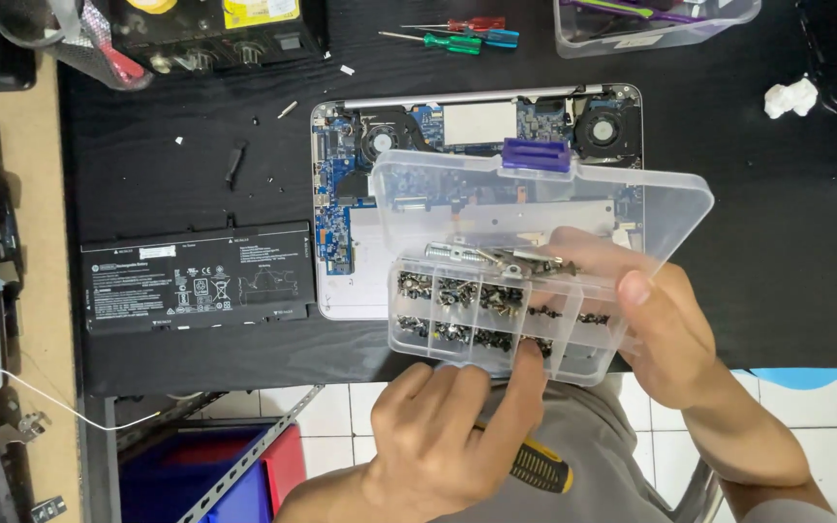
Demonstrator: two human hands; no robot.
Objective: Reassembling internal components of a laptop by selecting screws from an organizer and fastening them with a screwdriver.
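Head view showed a clear plastic box (496, 320) held over the near edge of a black table (758, 223), its hinged lid (535, 203) thrown open and tipped away from the person, a purple latch (536, 154) at the lid's far edge. The box was divided into small compartments, most of them filled with dark screws (457, 291); longer silvery metal parts (496, 257) lay in the row nearest the hinge.

The left hand (448, 436) was curled under the near side of the box, its index finger stretched up against the front wall, and a yellow-and-black screwdriver handle (540, 467) was seen tucked beneath the palm; whether the handle was gripped or only trapped there could not be told. The right hand (661, 329) was closed on the right end of the box, thumb laid on top of the rim and fingers passed behind, blurred through the lid.

Behind the box, an opened laptop (477, 126) lay with its circuit board and two fans exposed. A flat black battery (196, 276) was set just to its left. Red, blue and green screwdrivers (457, 37) lay at the far edge, beside a clear tub (651, 24). A white crumpled scrap (791, 97) rested well off to the right.
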